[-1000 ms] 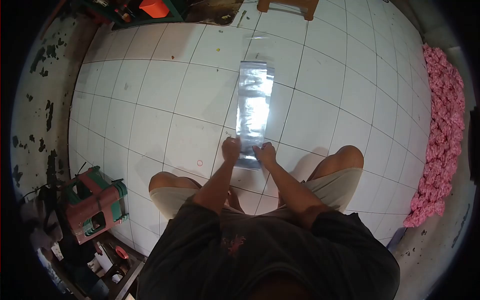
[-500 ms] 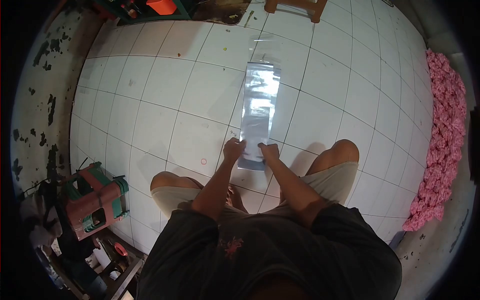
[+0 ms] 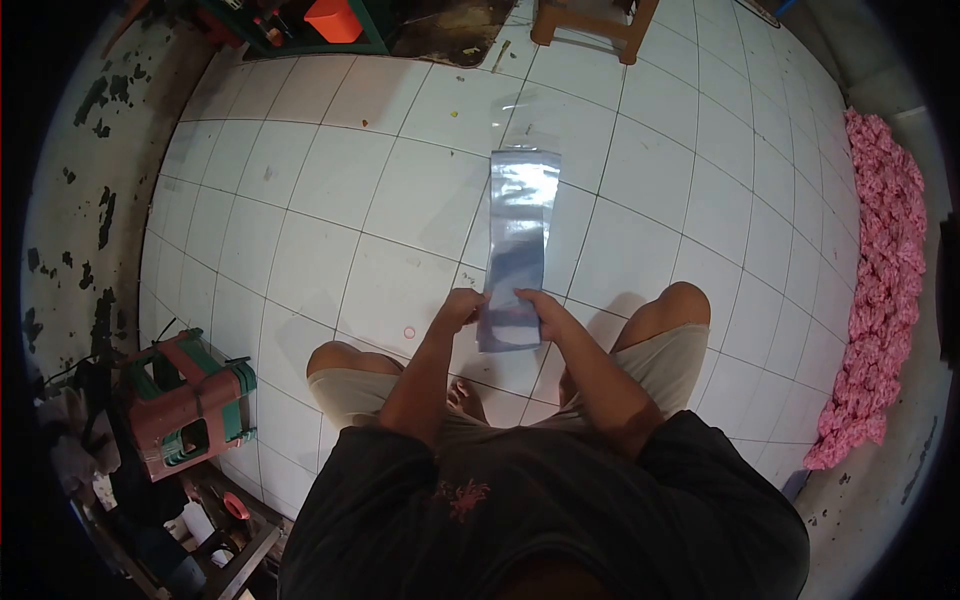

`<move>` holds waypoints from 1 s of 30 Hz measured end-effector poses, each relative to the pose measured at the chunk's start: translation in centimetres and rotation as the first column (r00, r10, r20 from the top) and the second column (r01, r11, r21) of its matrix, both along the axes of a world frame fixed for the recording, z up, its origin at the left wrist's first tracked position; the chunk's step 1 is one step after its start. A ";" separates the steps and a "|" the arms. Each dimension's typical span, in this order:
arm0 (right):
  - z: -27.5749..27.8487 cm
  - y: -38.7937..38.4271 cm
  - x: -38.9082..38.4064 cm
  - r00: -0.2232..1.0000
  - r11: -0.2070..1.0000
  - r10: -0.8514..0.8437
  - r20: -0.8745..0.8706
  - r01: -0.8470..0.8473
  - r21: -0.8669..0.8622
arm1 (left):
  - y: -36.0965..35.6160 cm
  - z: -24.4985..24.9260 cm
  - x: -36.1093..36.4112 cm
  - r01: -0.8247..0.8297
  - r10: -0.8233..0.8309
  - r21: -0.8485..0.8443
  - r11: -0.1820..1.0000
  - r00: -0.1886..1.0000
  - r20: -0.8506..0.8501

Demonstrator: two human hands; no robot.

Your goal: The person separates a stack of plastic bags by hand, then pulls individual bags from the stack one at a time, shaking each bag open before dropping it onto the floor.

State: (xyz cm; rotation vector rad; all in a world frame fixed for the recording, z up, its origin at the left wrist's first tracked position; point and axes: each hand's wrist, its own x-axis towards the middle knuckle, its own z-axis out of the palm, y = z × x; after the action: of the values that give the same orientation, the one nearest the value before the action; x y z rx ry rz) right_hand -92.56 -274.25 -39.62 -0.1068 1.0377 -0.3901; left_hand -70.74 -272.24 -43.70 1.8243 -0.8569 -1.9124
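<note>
A long, narrow strip of shiny plastic sheets (image 3: 517,220), apparently layered, stretches away from me over the tiled floor, glare bright on its far half. My left hand (image 3: 463,308) is closed at its left edge near the close end, fingers curled. On the opposite edge my right hand (image 3: 547,312) pinches the sheets, its thumb lying on top and the other fingers hidden below. Beyond the far end of the strip lies a clear plastic piece (image 3: 527,120), almost see-through against the tiles.
A small ring (image 3: 409,333) lies on the white tiles left of my hands. Pink braided material (image 3: 880,300) runs along the right wall. Stacked stools (image 3: 190,400) stand at left, a brown stool (image 3: 590,35) and an orange container (image 3: 334,20) at the far side.
The plastic sheets have come slightly toward me, both hands still at their edges. My right thumb now reaches further over the top. The whole view has shifted a little.
</note>
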 end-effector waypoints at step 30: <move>72.7 3.5 1.8 0.364 -0.134 0.815 -0.451 -0.638 -0.758 | 11.3 57.8 3.4 -0.685 0.651 0.400 0.609 0.143 -0.745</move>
State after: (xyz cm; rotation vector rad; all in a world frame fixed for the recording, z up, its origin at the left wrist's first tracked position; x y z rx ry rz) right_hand -90.75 -270.70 33.05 -1.6235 0.2815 0.2212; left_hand -67.39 -260.93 14.05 0.6793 0.3058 -1.7162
